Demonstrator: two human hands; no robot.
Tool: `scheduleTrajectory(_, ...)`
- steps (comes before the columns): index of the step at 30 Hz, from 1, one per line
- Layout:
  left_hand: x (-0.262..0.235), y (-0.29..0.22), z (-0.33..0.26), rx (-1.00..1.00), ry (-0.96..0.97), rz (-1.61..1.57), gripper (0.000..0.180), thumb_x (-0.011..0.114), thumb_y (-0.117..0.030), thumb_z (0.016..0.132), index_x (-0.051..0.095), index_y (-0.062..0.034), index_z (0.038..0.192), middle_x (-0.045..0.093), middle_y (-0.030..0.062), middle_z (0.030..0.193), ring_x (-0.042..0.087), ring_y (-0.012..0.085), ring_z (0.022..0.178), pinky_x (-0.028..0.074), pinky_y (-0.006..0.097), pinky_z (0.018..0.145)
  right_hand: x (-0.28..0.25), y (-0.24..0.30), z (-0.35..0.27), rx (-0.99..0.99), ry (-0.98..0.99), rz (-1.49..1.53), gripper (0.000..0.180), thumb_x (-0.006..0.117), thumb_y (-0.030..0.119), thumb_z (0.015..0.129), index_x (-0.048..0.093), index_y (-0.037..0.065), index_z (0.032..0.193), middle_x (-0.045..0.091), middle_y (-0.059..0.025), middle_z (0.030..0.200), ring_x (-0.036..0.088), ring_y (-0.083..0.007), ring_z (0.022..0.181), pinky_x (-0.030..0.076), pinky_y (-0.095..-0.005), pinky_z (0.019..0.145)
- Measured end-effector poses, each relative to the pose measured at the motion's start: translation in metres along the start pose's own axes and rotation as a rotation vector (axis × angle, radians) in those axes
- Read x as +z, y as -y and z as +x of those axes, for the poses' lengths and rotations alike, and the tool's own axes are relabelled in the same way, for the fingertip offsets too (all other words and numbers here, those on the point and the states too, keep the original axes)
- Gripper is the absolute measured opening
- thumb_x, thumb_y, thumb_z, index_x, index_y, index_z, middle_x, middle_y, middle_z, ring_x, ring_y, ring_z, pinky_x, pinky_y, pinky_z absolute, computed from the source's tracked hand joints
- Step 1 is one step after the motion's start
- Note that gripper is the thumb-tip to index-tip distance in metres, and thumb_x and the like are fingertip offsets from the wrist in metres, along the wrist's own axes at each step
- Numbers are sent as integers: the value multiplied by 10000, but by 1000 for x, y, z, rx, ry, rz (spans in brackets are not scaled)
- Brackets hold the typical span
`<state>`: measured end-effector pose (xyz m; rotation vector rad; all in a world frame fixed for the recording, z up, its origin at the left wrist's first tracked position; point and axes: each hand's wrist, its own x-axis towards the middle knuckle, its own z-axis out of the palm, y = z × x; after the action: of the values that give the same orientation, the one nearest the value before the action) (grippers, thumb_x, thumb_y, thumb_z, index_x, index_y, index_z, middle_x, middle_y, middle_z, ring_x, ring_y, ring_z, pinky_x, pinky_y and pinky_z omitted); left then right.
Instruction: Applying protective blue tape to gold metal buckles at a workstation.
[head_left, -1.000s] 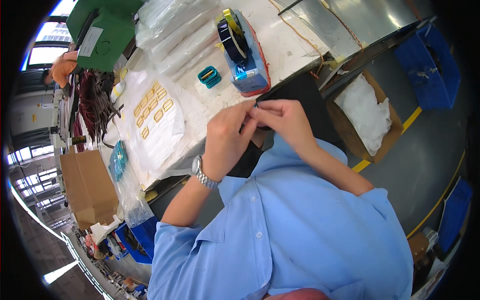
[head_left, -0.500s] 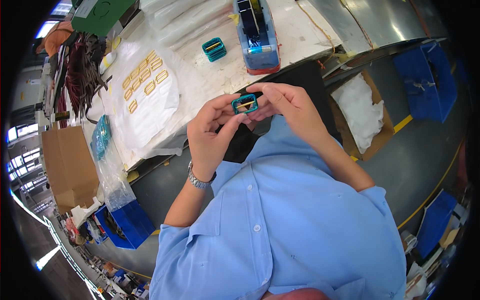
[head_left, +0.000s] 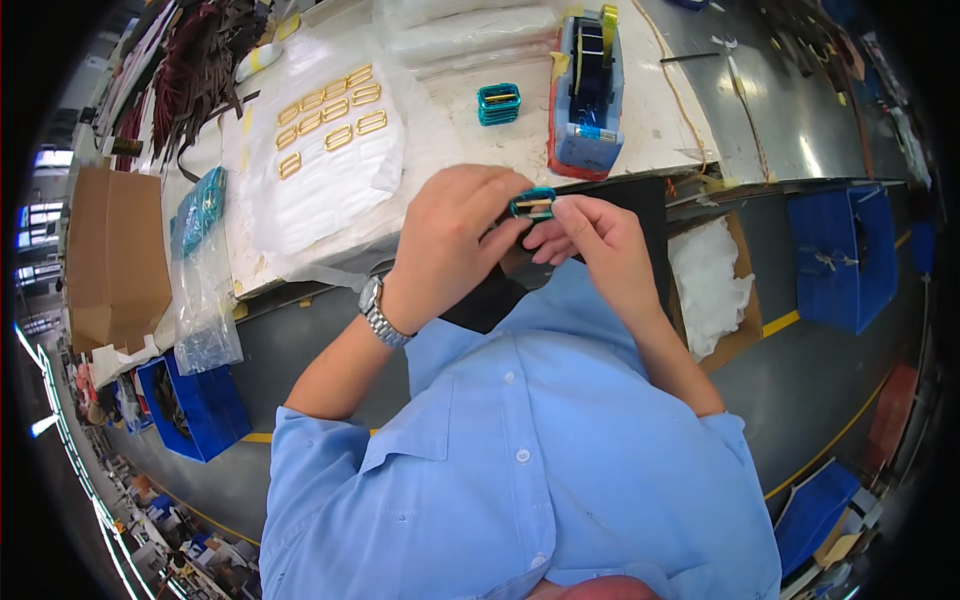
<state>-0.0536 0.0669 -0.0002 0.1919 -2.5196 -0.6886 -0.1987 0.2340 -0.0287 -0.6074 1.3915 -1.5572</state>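
Note:
My left hand [head_left: 455,220] and my right hand [head_left: 602,235] meet in front of the table edge. Between their fingertips is a small rectangular slider buckle [head_left: 534,206], its frame teal and its middle bar gold. The left fingers pinch one end of it; the right thumb and index finger hold the other. A stack of similar teal buckles [head_left: 498,105] lies on the table just beyond. To its right stands a blue tape dispenser [head_left: 590,135] with a dark roll and shiny blue tape. Farther left, several gold slider buckles [head_left: 338,137] lie in rows on a white sheet [head_left: 345,205].
Clear plastic packs [head_left: 480,40] lie at the back of the table [head_left: 440,140]. Left of it are a brown carton [head_left: 115,260] and a plastic bag with teal pieces [head_left: 203,215]. At right are a box of white sheeting [head_left: 710,280] and a blue bin [head_left: 845,250].
The view has turned, so the table things sit farther right in the picture. My left hand now covers more of the buckle, and it appears more tilted. Both hands still hold it.

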Motion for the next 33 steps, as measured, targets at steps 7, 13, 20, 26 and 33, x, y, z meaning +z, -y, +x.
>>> scheduleTrajectory(7, 19, 47, 22, -138, -19, 195, 373, 843, -129, 842, 760, -62, 1199, 725, 121, 1167, 645, 330, 1085, 527, 428, 943, -18, 11, -15, -159, -142, -112, 312, 586, 216, 1131, 715, -45, 1246, 775, -116, 941, 734, -137, 815, 578, -263, 763)
scheduleTrajectory(13, 21, 44, 16, -160, -62, 188, 350, 819, -125, 867, 746, -43, 1199, 714, 138, 1147, 639, 336, 1067, 530, 440, 917, -43, 56, 9, -488, -495, -432, 330, 630, 263, 1111, 802, -16, 1147, 788, -71, 975, 611, -66, 665, 468, -224, 604)
scheduleTrajectory(20, 21, 25, 9, -144, -203, 83, 262, 781, -71, 912, 743, -36, 1169, 736, 152, 1147, 686, 356, 1049, 554, 444, 885, -36, 67, 56, -126, -222, -451, 327, 749, 296, 1029, 825, -17, 1081, 775, -48, 871, 533, -43, 575, 414, -226, 546)
scheduleTrajectory(26, 22, 11, 3, -188, -237, -37, 202, 761, -24, 928, 777, -35, 1129, 769, 146, 1121, 725, 314, 993, 573, 384, 863, -38, 66, 59, -230, -217, -155, 241, 778, 192, 986, 807, -33, 1066, 805, -59, 948, 501, 1, 572, 367, -188, 515)
scheduleTrajectory(33, 20, 2, -5, -226, -261, -133, 199, 767, -15, 904, 771, -40, 1101, 762, 138, 1088, 711, 325, 992, 562, 407, 862, -6, 17, -20, -84, -245, -37, 194, 692, 171, 1056, 740, -11, 1016, 815, -126, 1031, 650, -56, 674, 472, -199, 583)
